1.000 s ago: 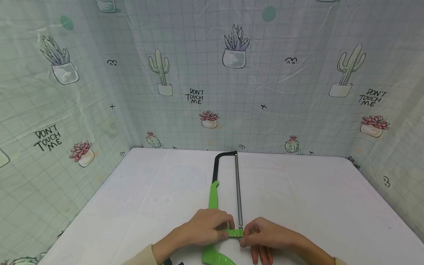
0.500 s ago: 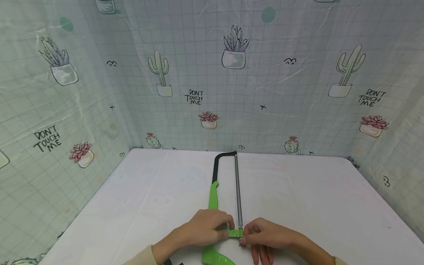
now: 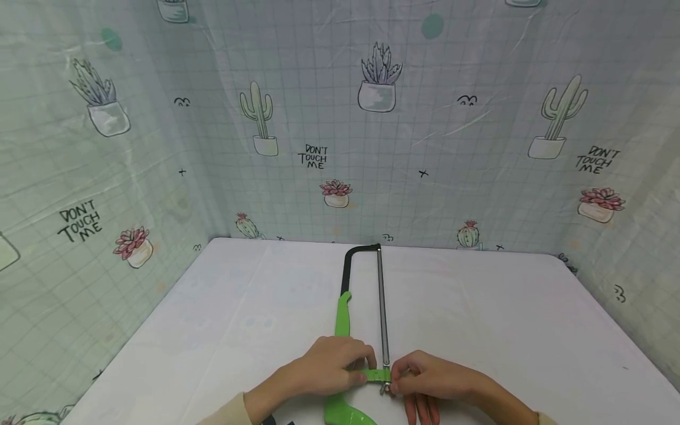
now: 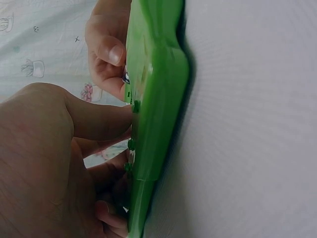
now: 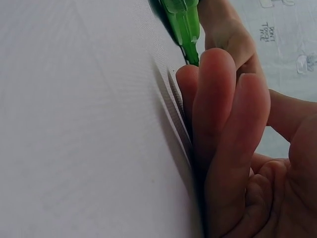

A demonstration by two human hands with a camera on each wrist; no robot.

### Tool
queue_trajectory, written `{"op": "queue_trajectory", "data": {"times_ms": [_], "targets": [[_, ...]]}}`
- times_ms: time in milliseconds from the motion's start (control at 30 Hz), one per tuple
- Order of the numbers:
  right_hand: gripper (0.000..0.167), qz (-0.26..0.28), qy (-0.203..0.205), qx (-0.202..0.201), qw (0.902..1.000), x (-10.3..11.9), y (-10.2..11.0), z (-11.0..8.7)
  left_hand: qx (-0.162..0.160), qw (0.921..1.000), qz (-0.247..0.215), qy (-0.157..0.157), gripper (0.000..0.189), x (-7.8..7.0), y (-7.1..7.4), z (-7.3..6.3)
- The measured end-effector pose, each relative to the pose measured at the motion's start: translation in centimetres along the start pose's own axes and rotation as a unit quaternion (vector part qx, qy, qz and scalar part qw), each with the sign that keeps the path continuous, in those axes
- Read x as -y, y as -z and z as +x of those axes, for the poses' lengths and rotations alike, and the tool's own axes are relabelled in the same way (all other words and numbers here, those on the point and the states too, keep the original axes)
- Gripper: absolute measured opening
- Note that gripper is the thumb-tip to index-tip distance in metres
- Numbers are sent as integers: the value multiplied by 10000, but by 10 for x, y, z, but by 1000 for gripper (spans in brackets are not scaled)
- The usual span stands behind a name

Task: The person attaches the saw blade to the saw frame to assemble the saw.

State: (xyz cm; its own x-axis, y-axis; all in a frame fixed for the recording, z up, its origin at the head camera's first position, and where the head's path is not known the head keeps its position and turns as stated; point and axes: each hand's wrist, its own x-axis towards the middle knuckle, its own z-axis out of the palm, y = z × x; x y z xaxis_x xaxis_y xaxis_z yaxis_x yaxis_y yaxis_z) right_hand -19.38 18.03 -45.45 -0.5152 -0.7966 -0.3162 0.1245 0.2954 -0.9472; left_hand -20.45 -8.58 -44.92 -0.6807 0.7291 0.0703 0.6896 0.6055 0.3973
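Note:
A hacksaw with a green handle [image 3: 342, 319] and a black front frame [image 3: 346, 274] lies flat on the white table, its blade [image 3: 382, 307] on the right side. My left hand [image 3: 337, 365] lies across the green frame and grips it, the thumb against the short green arm [image 3: 378, 375] at the blade's near end. Just below that arm shows a small metal wing nut [image 3: 386, 388], pinched by my right hand [image 3: 432, 375] with thumb and forefinger. In the left wrist view the left thumb presses the green handle [image 4: 161, 99]. The right hand's other fingers [image 5: 213, 99] hang loosely curled beside the table.
A dark object [image 3: 270, 420] partly shows at the bottom edge beside the left forearm. The white table [image 3: 478, 295] extends to both sides, backed by a cloth [image 3: 382, 153] printed with cacti.
The wing nut has turned between the right fingertips; its wings now spread sideways, where earlier it looked narrow. The left hand and the hacksaw stay in place.

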Motion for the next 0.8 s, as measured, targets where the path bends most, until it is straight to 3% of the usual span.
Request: {"op": "queue_trajectory", "data": {"times_ms": [467, 800], "targets": [[12, 3, 49, 98, 9999, 1, 1, -2, 54, 9999, 48, 106, 13, 0, -1, 0], [12, -4, 77, 107, 9999, 0, 1, -1, -50, 9999, 83, -41, 13, 4, -3, 0]]}}
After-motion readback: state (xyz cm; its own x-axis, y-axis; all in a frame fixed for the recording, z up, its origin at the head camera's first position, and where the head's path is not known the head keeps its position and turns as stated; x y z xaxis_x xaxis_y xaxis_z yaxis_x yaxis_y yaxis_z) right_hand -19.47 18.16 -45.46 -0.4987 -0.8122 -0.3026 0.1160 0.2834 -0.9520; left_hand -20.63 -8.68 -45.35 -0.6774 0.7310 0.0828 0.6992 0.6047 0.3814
